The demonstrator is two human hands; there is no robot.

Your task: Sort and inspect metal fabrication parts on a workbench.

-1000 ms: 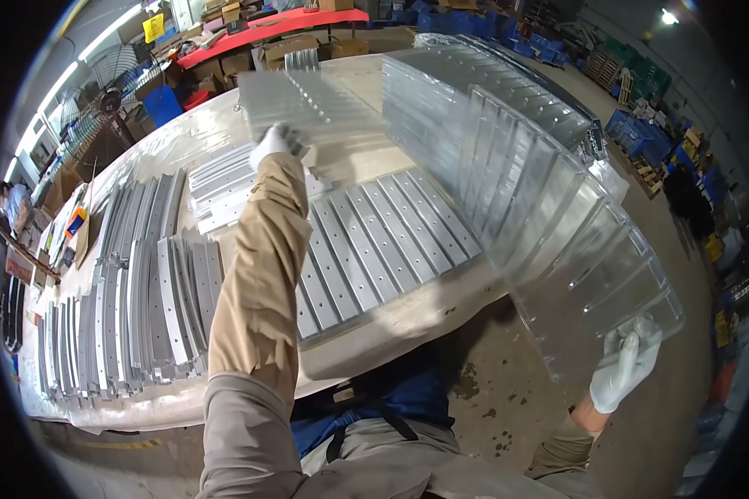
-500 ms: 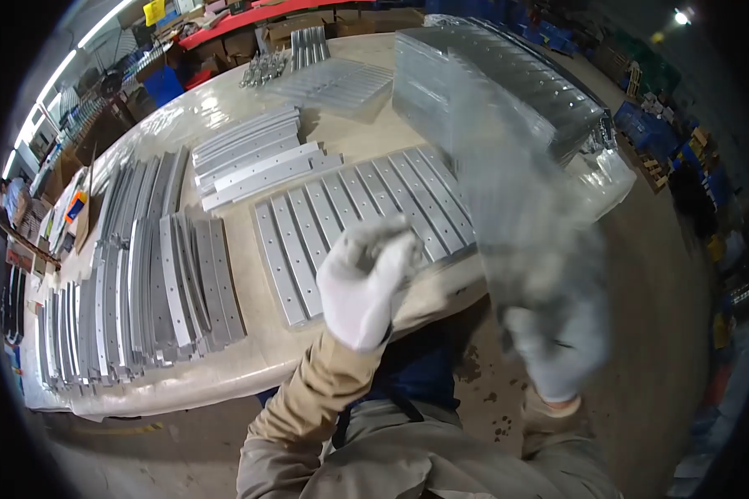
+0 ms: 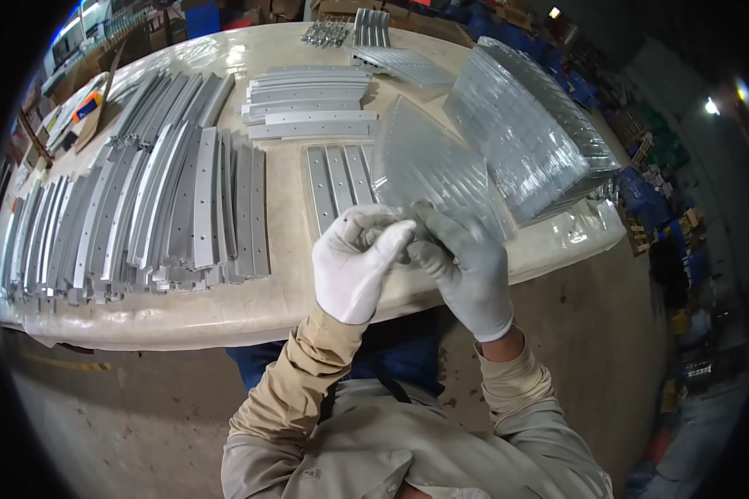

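Note:
A clear plastic sheet (image 3: 429, 154) stretches from my hands over the right part of a row of flat silver metal strips (image 3: 335, 179), which have holes along them. My right hand (image 3: 470, 270) wears a white glove, greyed at the fingers, and pinches the sheet's near end. Close beside it, my left hand (image 3: 349, 262), also in a white glove, has its fingers curled and its thumb against the forefinger. What lies between those left fingertips is too small to make out. The hands nearly meet above the table's near edge, and their fingertips partly hide the sheet's end.
Stacked silver strips (image 3: 216, 200) cover the table's left side, with a smaller pile (image 3: 312, 104) behind the row. A plastic-wrapped block (image 3: 528, 125) stands at the right. Farther back are more clear sheets (image 3: 412, 66), upright metal pieces (image 3: 372, 29) and small metal parts (image 3: 324, 33).
My right hand has swung left with the plastic sheet, from beyond the table's near edge to beside my left hand. The sheet now covers part of the strip row. The view has shifted.

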